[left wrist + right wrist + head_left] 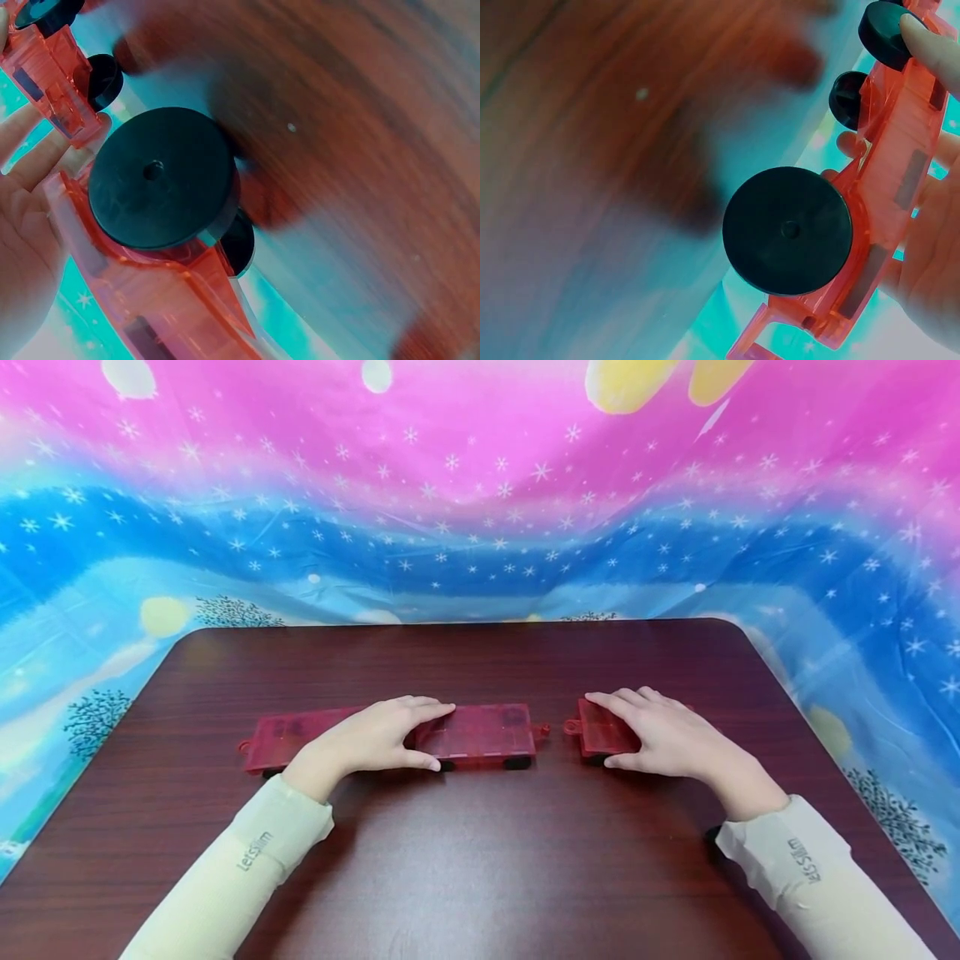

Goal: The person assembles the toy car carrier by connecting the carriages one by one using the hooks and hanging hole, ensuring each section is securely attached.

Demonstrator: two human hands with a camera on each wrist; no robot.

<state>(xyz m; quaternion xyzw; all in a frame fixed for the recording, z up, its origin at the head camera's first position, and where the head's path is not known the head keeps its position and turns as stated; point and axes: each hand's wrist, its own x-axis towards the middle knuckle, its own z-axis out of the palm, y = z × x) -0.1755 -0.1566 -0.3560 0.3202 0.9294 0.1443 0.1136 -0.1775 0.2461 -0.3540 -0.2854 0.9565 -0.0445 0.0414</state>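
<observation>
A row of see-through red toy wagon bases with black wheels lies across the table. My left hand [375,735] straddles the middle wagon base [487,731] near its left end, thumb on the near side and fingers along the far side. Partly behind that hand is the left wagon base [300,735], whose large black wheel [161,176] fills the left wrist view. My right hand [667,735] grips the right wagon base [603,727], its thumb by a wheel [885,34] and its fingers on the far side. A gap separates the middle base's hook [542,729] from the right base's loop [572,727].
The dark wood table [465,852] has rounded far corners. Behind and around it hangs a pink and blue cloth [480,527] with snowflakes. A small dark object [714,842] shows beside the right cuff.
</observation>
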